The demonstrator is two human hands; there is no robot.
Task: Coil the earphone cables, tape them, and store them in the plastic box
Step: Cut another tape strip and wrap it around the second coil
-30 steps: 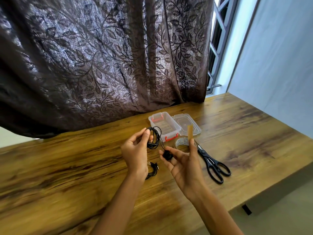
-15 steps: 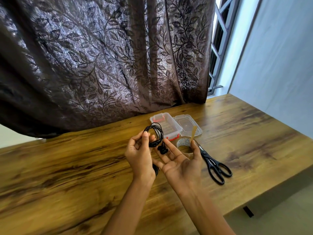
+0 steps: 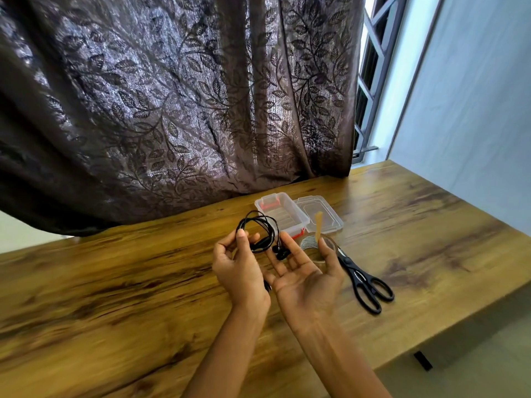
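Observation:
My left hand (image 3: 240, 268) pinches a coiled black earphone cable (image 3: 260, 229) between thumb and fingers, above the wooden table (image 3: 115, 297). The earbuds (image 3: 280, 252) dangle from the coil against the fingertips of my right hand (image 3: 306, 278), which is palm up with fingers spread. A short strip of tan tape (image 3: 318, 225) stands up from my right thumb tip. The clear plastic box (image 3: 280, 215) with red latches stands open just beyond my hands, its lid (image 3: 320, 218) lying beside it on the right. A second black earphone lies on the table, almost hidden under my left hand.
A roll of clear tape (image 3: 313, 244) lies behind my right hand. Black scissors (image 3: 363, 282) rest to the right of it. A dark leaf-patterned curtain (image 3: 172, 96) hangs along the table's far edge. The table's right edge drops to the floor.
My hands rose slightly and came together. The right palm turned up under the coil, and the earbuds now hang against its fingertips. The left hand hides the second earphone.

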